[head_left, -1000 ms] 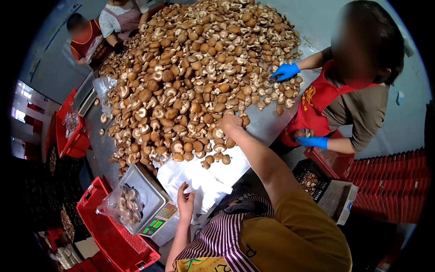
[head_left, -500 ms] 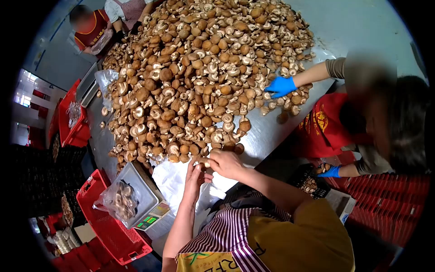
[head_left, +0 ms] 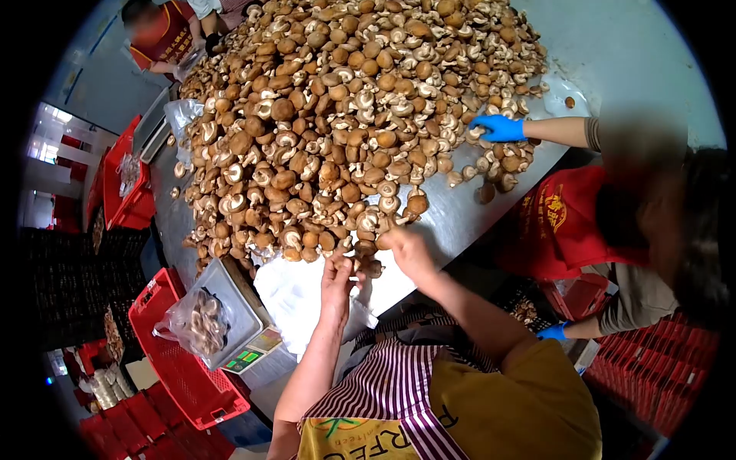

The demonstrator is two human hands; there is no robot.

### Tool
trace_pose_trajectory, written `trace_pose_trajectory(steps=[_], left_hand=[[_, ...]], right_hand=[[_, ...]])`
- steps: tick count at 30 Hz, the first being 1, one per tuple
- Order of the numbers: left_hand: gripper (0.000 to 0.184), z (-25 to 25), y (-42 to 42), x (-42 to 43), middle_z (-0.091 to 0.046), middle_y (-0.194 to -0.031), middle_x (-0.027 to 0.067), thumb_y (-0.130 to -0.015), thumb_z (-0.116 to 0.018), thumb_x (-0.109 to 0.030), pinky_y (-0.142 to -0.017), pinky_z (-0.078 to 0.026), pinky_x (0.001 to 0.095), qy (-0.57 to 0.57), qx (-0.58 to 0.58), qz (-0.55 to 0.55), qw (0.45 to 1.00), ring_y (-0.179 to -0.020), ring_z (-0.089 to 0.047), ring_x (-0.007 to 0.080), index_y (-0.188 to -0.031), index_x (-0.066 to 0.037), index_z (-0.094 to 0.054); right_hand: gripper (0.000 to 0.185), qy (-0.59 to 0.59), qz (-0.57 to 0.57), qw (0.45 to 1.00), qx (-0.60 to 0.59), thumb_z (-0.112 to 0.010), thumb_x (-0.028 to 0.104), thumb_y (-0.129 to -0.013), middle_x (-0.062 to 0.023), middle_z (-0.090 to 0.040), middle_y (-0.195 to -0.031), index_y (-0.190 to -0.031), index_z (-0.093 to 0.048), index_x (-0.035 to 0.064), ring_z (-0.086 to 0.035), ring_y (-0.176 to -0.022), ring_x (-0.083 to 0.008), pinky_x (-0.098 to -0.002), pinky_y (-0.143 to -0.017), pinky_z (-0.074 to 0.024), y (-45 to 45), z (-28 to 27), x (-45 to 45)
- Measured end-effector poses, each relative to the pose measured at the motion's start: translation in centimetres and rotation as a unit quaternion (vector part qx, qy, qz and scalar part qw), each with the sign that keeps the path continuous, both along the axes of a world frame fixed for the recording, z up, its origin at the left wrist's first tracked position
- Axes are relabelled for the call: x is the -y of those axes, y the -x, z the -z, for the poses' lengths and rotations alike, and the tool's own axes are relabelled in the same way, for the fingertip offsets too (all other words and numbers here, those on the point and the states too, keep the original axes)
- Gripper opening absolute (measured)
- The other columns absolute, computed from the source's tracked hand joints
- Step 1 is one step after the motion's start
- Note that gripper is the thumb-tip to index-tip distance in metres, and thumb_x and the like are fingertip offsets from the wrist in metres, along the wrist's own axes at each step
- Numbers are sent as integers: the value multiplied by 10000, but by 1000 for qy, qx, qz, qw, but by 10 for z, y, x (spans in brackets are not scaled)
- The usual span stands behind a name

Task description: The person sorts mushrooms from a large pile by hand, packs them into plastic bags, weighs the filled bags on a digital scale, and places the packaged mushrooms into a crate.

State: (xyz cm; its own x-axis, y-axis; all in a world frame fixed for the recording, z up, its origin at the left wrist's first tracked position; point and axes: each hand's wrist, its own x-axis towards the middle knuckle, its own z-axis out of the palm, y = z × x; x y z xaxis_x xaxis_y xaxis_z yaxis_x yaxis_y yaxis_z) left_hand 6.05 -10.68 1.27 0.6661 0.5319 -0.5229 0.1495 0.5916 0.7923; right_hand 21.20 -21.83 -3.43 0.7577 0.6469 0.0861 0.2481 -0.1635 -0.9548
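Pinching a mushroom (head_left: 343, 263) in the left hand (head_left: 336, 290) at about 7 o'clock from mid-view, just below the near edge of the big mushroom pile (head_left: 307, 146) up at 12. Reaching to that same edge with the right hand (head_left: 410, 254) around 4 o'clock, fingers bent, but can't tell if gripping anything there. Also worth noting: a bag of mushrooms (head_left: 203, 322) on the scale (head_left: 249, 326) at 8, plus a co-worker's blue-gloved hand (head_left: 502, 129) on the pile at 2.

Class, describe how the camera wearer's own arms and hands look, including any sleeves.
The left hand and right hand are ungloved. Both forearms are bare, without visible wristwear. The right sleeve is short and mustard-brown; the left is unclear.
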Motion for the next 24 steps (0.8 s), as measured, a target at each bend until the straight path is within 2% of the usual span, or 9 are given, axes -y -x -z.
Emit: trace_pose_trajectory(steps=[2, 3, 4, 6, 9, 10, 12, 17, 24], left_hand=[[605, -11, -11, -7, -445, -1361, 134, -954, -580, -232, -856, -511, 354, -30, 43, -30, 998, -1054, -600, 254, -1467, -83, -297], [719, -24, -16, -11, -234, -1525, 165, -945, -585, -219, -984, -467, 414, -87, 41, -16, 995, -1209, -526, 333, -1514, -85, -166], [741, -16, -16, -17, -154, -1563, 167, -935, -592, -200, -1004, -450, 423, -101, 41, -25, 994, -1266, -478, 332, -1516, -79, -148], [736, -27, -18, -18, -162, -1562, 163, -937, -580, -180, -1014, -442, 431, -95, 22, -38, 995, -1281, -468, 328, -1517, -78, -138], [668, -19, -8, -12, -177, -1561, 157, -950, -549, -164, -1013, -436, 420, -105, 6, -25, 994, -1278, -478, 312, -1506, -65, -193], [631, -16, -4, -6, -225, -1542, 156, -952, -537, -163, -1012, -436, 411, -94, 9, -28, 995, -1276, -480, 307, -1493, -56, -232], [616, -7, 10, 0, -285, -1513, 154, -950, -538, -168, -1008, -438, 405, -65, 1, -26, 998, -1274, -481, 307, -1485, -54, -253], [498, 11, 37, 11, -428, -1404, 128, -941, -568, -172, -935, -472, 385, -48, -36, -44, 997, -1158, -551, 271, -1389, -40, -396], [463, 22, 53, 23, -451, -1391, 126, -952, -541, -144, -919, -481, 381, -44, -42, -44, 997, -1125, -564, 261, -1385, -45, -410]], right_hand=[[160, 83, 57, 993, 67, -541, 190, -926, -187, -649, -830, -923, -604, 43, -627, -746, -387, -462, -659, -491, -45, -15, -3], [143, 98, 68, 988, 100, -542, 175, -915, -189, -650, -860, -969, -600, 56, -628, -783, -392, -470, -679, -491, -70, -3, -5], [154, 111, 78, 982, 134, -543, 159, -903, -191, -652, -891, -1015, -596, 68, -628, -819, -398, -478, -699, -491, -94, 13, -8], [211, 186, 88, 949, 240, -548, 106, -869, -198, -650, -925, -1076, -563, 67, -629, -857, -402, -483, -713, -496, -128, 24, -21], [230, 260, 27, 922, 285, -573, 79, -848, -198, -653, -883, -1073, -541, 42, -634, -847, -395, -490, -744, -492, -148, 28, -35], [230, 257, 24, 923, 286, -573, 79, -848, -198, -653, -883, -1073, -541, 42, -634, -847, -395, -490, -744, -492, -151, 29, -40], [288, 386, -25, 890, 242, -587, 62, -825, -218, -651, -925, -1109, -537, 49, -631, -877, -399, -483, -774, -497, -155, 28, -45], [308, 300, 0, 919, 258, -581, 39, -792, -236, -649, -886, -1099, -558, 21, -636, -848, -402, -486, -758, -497, -164, 33, -26], [250, 282, 57, 930, 231, -577, 85, -820, -245, -642, -916, -1069, -588, 62, -626, -842, -418, -491, -752, -486, -159, 22, -18]])
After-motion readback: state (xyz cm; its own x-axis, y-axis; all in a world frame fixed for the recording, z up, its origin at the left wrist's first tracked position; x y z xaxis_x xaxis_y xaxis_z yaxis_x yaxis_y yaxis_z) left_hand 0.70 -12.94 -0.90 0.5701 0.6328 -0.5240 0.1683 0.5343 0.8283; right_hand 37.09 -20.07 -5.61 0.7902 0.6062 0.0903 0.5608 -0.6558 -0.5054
